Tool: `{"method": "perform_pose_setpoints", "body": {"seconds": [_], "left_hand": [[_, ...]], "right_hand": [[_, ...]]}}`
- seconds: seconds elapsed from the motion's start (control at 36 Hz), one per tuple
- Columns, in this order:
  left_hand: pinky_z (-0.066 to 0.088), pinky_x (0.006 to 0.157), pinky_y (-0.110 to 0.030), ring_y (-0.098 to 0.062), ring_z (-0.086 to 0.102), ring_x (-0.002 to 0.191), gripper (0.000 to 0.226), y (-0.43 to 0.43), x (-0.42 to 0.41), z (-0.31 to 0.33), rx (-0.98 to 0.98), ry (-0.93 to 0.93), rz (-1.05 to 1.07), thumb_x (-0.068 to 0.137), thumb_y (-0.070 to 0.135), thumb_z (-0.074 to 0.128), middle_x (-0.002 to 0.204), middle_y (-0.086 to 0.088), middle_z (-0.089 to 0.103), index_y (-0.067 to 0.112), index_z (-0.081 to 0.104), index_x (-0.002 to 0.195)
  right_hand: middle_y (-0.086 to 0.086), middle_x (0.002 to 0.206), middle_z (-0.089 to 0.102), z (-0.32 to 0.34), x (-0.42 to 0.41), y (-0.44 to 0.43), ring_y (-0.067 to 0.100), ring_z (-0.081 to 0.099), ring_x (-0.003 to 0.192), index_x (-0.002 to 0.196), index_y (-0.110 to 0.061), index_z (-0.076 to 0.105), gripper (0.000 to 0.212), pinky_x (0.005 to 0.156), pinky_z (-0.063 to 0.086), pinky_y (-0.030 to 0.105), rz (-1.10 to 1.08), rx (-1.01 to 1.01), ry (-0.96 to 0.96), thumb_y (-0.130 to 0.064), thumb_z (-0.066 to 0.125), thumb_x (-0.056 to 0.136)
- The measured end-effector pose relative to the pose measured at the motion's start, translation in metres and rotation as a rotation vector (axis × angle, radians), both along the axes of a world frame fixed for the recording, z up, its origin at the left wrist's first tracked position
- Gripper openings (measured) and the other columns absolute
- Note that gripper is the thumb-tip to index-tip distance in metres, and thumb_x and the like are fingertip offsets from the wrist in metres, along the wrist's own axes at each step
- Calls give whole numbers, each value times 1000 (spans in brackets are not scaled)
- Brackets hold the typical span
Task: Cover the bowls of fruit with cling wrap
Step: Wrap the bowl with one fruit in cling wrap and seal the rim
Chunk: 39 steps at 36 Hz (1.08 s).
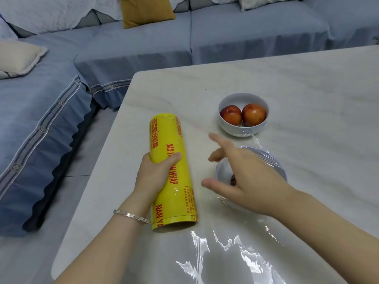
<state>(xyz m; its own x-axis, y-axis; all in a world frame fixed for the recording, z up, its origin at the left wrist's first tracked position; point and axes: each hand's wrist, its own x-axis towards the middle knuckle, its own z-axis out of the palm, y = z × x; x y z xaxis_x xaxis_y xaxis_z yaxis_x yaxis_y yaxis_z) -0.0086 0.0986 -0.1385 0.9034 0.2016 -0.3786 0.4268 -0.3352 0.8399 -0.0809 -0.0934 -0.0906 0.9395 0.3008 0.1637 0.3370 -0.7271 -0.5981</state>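
My left hand (155, 174) grips a large yellow roll of cling wrap (171, 160) that lies on the white marble table (307, 89). A sheet of clear wrap (235, 253) runs from the roll's near end across the table front. My right hand (246, 179) hovers with fingers spread over a near white bowl (274, 160), which is draped in clear film and mostly hidden by the hand; a bit of dark fruit shows under it. Farther back stands a second white bowl (243, 98) holding two red-orange fruits (243, 114).
A blue-covered sofa (143, 44) wraps around the table's far and left sides, with a cream cushion (18, 56) and a mustard cushion (145, 9). The table's left edge drops to a grey floor (82, 150).
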Motion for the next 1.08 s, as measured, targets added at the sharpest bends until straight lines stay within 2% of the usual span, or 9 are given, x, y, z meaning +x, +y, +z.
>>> {"method": "perform_pose_setpoints", "body": {"seconds": [0.06, 0.17, 0.22, 0.31, 0.44, 0.53, 0.61, 0.92, 1.08], "left_hand": [[54, 75, -38, -23, 66, 87, 61, 0, 0, 0, -3, 16, 2, 71, 45, 75, 106, -3, 64, 21, 49, 121], [55, 82, -44, -24, 66, 86, 60, -3, 1, 6, -5, 19, 8, 68, 42, 78, 102, -2, 64, 23, 48, 116], [55, 82, -42, -20, 65, 83, 64, -5, 1, 11, 10, -29, 20, 67, 39, 80, 95, 4, 62, 23, 45, 118], [53, 79, -37, -14, 63, 83, 75, -9, 5, 24, 14, -155, 29, 68, 33, 80, 96, 11, 59, 27, 36, 128], [43, 101, -44, -21, 48, 120, 107, -18, 34, 42, 72, -436, 76, 58, 33, 86, 134, 1, 46, 25, 21, 144], [30, 101, -28, -21, 33, 131, 102, -28, 51, 46, 107, -580, 141, 61, 26, 86, 141, -2, 36, 21, 25, 143], [27, 98, -27, -21, 28, 132, 103, -37, 67, 46, 74, -641, 188, 63, 22, 85, 143, -1, 32, 22, 22, 143], [37, 107, -46, -22, 37, 130, 105, -38, 92, 26, 22, -631, 164, 60, 22, 88, 142, -1, 35, 24, 23, 142], [38, 105, -39, -21, 41, 127, 107, -24, 91, 23, -47, -600, 144, 62, 16, 86, 143, -2, 36, 23, 18, 144]], "right_hand": [[-20, 114, 48, 8, 5, -4, -18, 46, 79, 145, -24, 15, 90, 76, 28, 10, -62, 104, -39, -68, 41, 71], [-6, 123, 53, 7, 14, -32, 8, 49, 110, 137, -23, 33, 57, 89, 34, 20, -342, 135, -6, -39, 53, 86], [1, 114, 59, -3, 14, -53, 18, 54, 101, 126, -20, 48, 39, 87, 42, 31, -509, 90, 46, -31, 51, 88], [6, 102, 62, -20, 10, -81, 22, 54, 88, 115, -12, 58, 29, 78, 37, 29, -687, 98, 229, -24, 47, 92], [5, 94, 66, -39, 6, -93, 29, 63, 92, 97, -18, 64, 22, 87, 49, 39, -601, 197, 501, -23, 43, 94], [4, 90, 68, -40, 4, -89, 23, 64, 78, 98, -19, 66, 25, 82, 52, 40, -567, 191, 492, -22, 41, 95], [4, 96, 69, -43, 5, -88, 23, 62, 85, 99, -20, 66, 26, 82, 51, 36, -578, 159, 474, -21, 41, 96], [-1, 102, 68, -44, 1, -87, 17, 59, 89, 105, -23, 64, 27, 75, 39, 24, -568, 130, 437, -23, 38, 97], [-1, 112, 66, -49, -4, -81, 17, 58, 96, 117, -24, 54, 29, 77, 37, 23, -595, 73, 408, -26, 32, 99]]}}
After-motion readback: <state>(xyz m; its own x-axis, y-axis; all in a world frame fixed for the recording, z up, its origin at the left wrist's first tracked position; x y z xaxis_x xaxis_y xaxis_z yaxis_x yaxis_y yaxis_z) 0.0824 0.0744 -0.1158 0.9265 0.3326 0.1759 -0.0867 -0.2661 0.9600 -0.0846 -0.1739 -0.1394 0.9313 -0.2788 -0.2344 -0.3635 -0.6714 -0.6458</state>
